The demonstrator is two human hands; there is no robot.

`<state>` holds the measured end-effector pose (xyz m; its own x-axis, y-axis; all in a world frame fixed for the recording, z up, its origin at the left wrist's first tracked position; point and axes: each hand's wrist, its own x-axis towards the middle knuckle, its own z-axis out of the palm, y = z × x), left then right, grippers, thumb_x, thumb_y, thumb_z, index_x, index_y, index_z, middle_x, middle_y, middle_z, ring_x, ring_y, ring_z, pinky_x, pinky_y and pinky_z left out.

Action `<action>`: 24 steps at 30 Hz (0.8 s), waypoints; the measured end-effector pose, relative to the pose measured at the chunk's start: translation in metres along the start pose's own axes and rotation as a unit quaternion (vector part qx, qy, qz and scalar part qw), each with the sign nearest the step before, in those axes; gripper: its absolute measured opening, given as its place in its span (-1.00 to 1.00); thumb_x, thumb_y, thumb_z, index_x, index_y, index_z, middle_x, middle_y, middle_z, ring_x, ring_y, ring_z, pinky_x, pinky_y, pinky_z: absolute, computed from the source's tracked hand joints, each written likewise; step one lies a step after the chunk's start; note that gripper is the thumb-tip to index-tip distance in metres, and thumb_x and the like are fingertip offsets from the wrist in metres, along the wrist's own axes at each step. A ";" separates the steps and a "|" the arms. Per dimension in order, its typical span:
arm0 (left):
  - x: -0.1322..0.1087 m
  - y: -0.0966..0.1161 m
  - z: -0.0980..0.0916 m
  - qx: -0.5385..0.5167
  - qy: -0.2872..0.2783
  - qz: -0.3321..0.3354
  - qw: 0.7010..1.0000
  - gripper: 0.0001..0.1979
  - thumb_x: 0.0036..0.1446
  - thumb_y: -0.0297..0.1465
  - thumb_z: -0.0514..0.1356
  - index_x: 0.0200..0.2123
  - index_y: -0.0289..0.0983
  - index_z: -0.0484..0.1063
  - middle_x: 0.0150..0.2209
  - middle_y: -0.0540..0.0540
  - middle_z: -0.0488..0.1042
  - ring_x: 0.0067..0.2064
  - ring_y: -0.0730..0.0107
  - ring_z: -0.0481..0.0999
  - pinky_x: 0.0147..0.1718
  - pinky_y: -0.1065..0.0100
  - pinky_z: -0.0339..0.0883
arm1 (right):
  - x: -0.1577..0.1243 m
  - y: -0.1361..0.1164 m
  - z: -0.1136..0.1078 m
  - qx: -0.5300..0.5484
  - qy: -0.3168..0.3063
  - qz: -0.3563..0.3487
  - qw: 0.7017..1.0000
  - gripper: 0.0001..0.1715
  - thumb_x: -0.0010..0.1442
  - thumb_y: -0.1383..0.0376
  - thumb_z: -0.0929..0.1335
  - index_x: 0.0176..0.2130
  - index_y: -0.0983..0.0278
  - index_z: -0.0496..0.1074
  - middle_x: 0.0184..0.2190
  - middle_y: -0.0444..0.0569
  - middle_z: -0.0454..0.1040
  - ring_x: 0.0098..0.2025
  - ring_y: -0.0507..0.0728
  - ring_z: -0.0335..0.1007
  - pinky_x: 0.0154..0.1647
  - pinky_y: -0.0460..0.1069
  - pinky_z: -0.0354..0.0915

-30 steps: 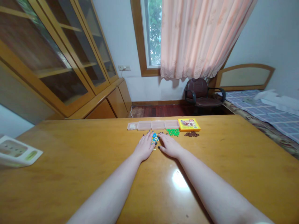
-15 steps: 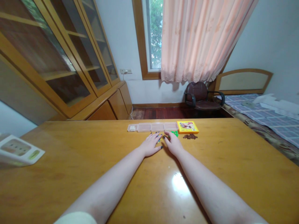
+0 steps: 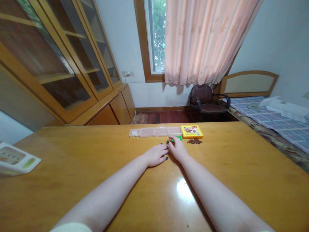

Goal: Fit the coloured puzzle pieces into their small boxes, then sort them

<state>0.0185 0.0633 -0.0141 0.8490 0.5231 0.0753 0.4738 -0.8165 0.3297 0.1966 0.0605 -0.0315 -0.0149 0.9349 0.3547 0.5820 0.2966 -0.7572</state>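
Observation:
My left hand (image 3: 156, 155) lies low over the wooden table (image 3: 108, 145), fingers apart and pointing right, with small yellowish pieces partly showing by its fingertips. Close against it, my right hand (image 3: 178, 149) has its fingers curled down; whatever they may hold is hidden. Small green pieces (image 3: 179, 138) lie just behind my right hand. To its right is a pile of small brown pieces (image 3: 194, 141). A yellow box (image 3: 192, 131) sits behind that pile. Left of the box, a row of clear shallow trays (image 3: 160, 131) runs along the far edge.
At the table's left stands a white box with a window (image 3: 16, 158). Past the far edge are a dark red chair (image 3: 205, 98), a bed (image 3: 272, 112) at the right and a glass-door cabinet (image 3: 72, 64) at the left.
My left hand has moved slightly toward me, and its fingers now meet the right fingertips. My right hand has hardly moved. The view has shifted a little.

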 end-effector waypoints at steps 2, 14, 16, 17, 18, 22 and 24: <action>-0.001 0.000 0.000 -0.043 0.010 -0.005 0.999 -0.46 0.07 -0.25 0.15 0.14 -0.22 0.22 0.20 -0.19 0.21 0.22 0.11 0.17 0.22 0.05 -0.05 | 0.001 0.000 -0.001 0.011 -0.002 0.008 1.000 -0.65 0.13 0.32 0.25 -0.07 0.33 0.38 -0.08 0.11 0.44 -0.02 0.18 0.34 0.05 0.12 0.23; -0.030 -0.027 -0.007 -0.360 0.197 -0.278 0.869 -0.63 0.09 -0.46 0.02 -0.01 -0.30 0.37 0.00 -0.15 0.45 0.00 0.31 0.43 0.07 0.21 0.25 | -0.003 -0.010 0.003 0.259 -0.151 0.043 0.953 -0.54 0.04 0.42 0.23 -0.03 0.23 0.34 0.05 0.03 0.38 0.10 0.10 0.28 0.12 0.07 0.19; -0.033 -0.027 -0.011 -0.358 0.177 -0.294 0.868 -0.63 0.07 -0.47 0.01 -0.04 -0.31 0.38 -0.06 -0.14 0.49 -0.05 0.33 0.47 0.02 0.23 0.29 | -0.004 -0.012 0.003 0.253 -0.156 0.048 0.954 -0.54 0.04 0.43 0.21 -0.04 0.25 0.35 0.02 0.03 0.40 0.07 0.10 0.30 0.10 0.07 0.21; -0.034 -0.027 -0.012 -0.350 0.164 -0.300 0.872 -0.64 0.05 -0.47 0.02 -0.06 -0.30 0.39 -0.07 -0.13 0.49 -0.06 0.33 0.47 0.01 0.24 0.30 | -0.004 -0.012 0.003 0.241 -0.148 0.052 0.958 -0.55 0.04 0.43 0.20 -0.06 0.26 0.37 -0.01 0.04 0.43 0.04 0.10 0.34 0.08 0.07 0.23; -0.033 -0.026 -0.013 -0.339 0.151 -0.305 0.877 -0.65 0.03 -0.48 0.04 -0.08 -0.30 0.41 -0.08 -0.12 0.50 -0.06 0.32 0.46 0.01 0.25 0.29 | -0.004 -0.011 0.003 0.220 -0.135 0.053 0.965 -0.57 0.03 0.44 0.20 -0.10 0.28 0.39 -0.06 0.04 0.46 -0.01 0.10 0.37 0.06 0.07 0.24; -0.030 -0.021 -0.013 -0.292 0.166 -0.307 0.890 -0.72 0.02 -0.44 0.05 -0.20 -0.31 0.44 -0.16 -0.13 0.51 -0.10 0.29 0.46 -0.04 0.26 0.30 | -0.002 -0.006 0.002 0.091 -0.106 0.021 0.990 -0.62 0.01 0.47 0.20 -0.18 0.32 0.43 -0.19 0.04 0.50 -0.12 0.12 0.40 -0.02 0.06 0.27; -0.031 -0.020 -0.014 -0.291 0.190 -0.289 0.892 -0.74 0.03 -0.42 0.03 -0.24 -0.31 0.44 -0.21 -0.10 0.52 -0.14 0.30 0.46 -0.08 0.27 0.31 | -0.002 -0.005 -0.001 0.038 -0.120 0.000 0.992 -0.64 0.02 0.47 0.21 -0.20 0.32 0.44 -0.21 0.04 0.50 -0.13 0.13 0.38 -0.04 0.04 0.25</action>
<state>-0.0199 0.0668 -0.0101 0.3102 0.9506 0.0121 0.5112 -0.1775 0.8409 0.1944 0.0572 -0.0279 -0.2143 0.9514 0.2211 0.5193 0.3027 -0.7992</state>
